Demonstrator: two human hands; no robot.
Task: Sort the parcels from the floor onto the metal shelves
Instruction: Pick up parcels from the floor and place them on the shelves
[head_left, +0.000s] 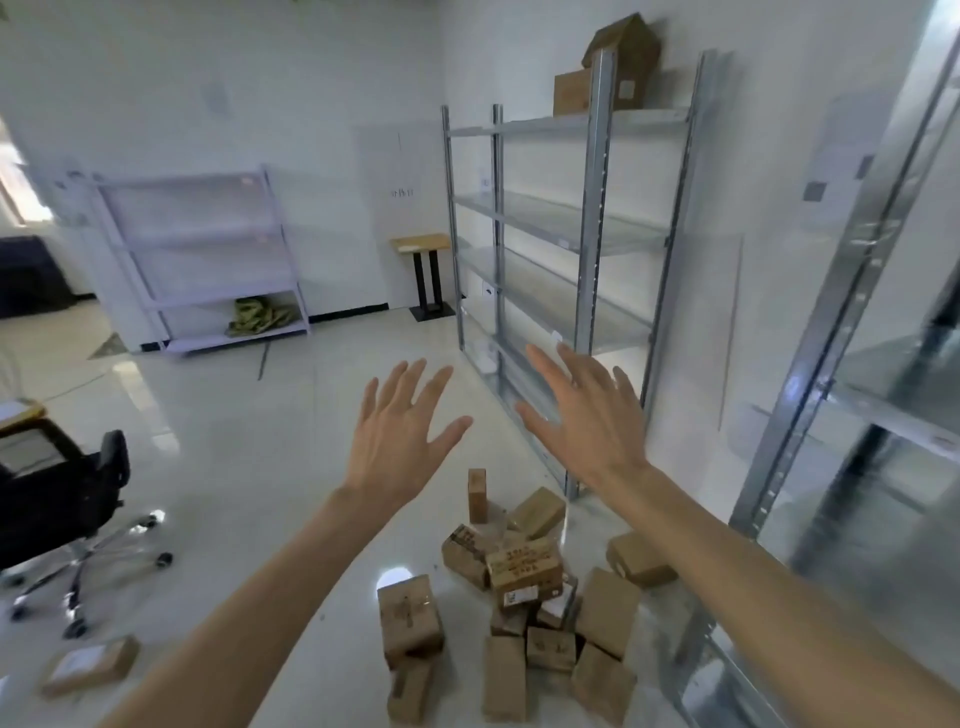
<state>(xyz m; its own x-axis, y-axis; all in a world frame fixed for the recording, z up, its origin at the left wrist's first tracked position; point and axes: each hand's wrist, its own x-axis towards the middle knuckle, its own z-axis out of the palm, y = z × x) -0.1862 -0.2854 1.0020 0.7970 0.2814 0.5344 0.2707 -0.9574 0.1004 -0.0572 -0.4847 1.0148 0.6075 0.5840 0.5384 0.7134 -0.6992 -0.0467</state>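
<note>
Several brown cardboard parcels (524, 571) lie in a loose pile on the glossy white floor, low in the middle of the view. My left hand (400, 436) and my right hand (587, 415) are stretched out above the pile, palms down, fingers spread, holding nothing. A tall metal shelf unit (592, 223) stands against the right wall just past my right hand. Two parcels (618, 67) sit on its top shelf; the lower shelves are bare. A second metal shelf unit (852, 374) is close at the right edge.
One parcel with a white label (91, 665) lies apart at the lower left. A black office chair (67, 514) on castors stands at the left. A white shelf unit (208, 260) and a small wooden stand (423, 275) are at the far wall.
</note>
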